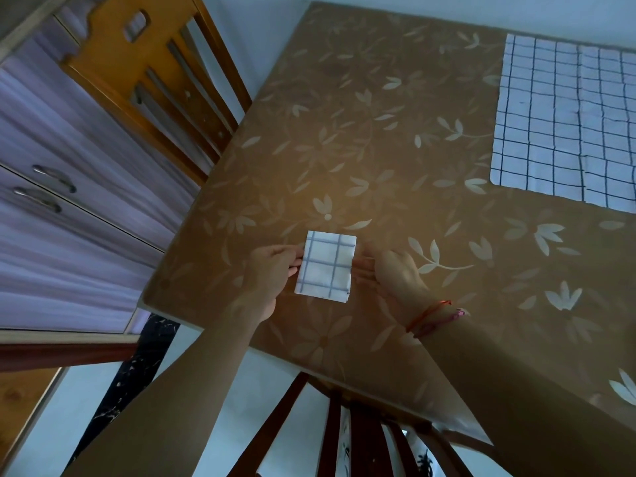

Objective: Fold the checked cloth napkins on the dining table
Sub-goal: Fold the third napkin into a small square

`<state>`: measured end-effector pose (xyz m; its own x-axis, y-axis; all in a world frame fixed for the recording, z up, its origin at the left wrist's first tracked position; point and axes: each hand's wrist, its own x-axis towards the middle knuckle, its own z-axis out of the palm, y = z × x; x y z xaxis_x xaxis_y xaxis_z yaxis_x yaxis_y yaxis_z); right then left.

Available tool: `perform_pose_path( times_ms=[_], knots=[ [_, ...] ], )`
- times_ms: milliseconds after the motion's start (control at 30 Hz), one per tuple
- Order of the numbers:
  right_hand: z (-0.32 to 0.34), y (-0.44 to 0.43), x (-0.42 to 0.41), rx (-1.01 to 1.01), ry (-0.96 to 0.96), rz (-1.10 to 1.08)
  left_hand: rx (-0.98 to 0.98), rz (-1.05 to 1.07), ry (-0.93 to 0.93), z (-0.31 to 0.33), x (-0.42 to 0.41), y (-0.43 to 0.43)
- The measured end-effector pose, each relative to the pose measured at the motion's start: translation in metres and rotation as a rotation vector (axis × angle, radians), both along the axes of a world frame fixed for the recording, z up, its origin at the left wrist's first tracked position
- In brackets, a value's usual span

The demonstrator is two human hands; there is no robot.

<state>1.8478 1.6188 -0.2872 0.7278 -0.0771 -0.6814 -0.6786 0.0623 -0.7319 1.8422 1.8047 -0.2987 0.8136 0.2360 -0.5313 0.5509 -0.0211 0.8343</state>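
A small folded checked napkin (pixel 327 266), white with blue lines, is a compact rectangle near the table's left front part. My left hand (pixel 272 273) pinches its left edge and my right hand (pixel 395 273) holds its right edge, fingers partly hidden behind the cloth. Whether the napkin rests on the table or hangs just above it is unclear. Flat at the far right of the table lies a larger unfolded checked napkin (pixel 564 122), partly cut off by the frame edge.
The table (pixel 361 132) has a brown cover with pale leaf patterns. A wooden chair (pixel 165 80) stands at the table's left side, another chair (pixel 344 425) at the near edge. Purple drawers (pixel 51 166) line the left wall.
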Motion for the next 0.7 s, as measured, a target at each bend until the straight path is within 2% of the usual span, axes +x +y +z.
perform_pose_path(
  times_ms=[333, 700],
  knots=[
    [-0.01, 0.003, -0.009, 0.12, -0.024, -0.056, -0.022, -0.018, -0.009, 0.001, 0.005, -0.001],
    [-0.013, 0.003, -0.01, 0.129, -0.03, -0.048, 0.003, -0.013, 0.001, -0.001, 0.005, -0.002]
  ],
)
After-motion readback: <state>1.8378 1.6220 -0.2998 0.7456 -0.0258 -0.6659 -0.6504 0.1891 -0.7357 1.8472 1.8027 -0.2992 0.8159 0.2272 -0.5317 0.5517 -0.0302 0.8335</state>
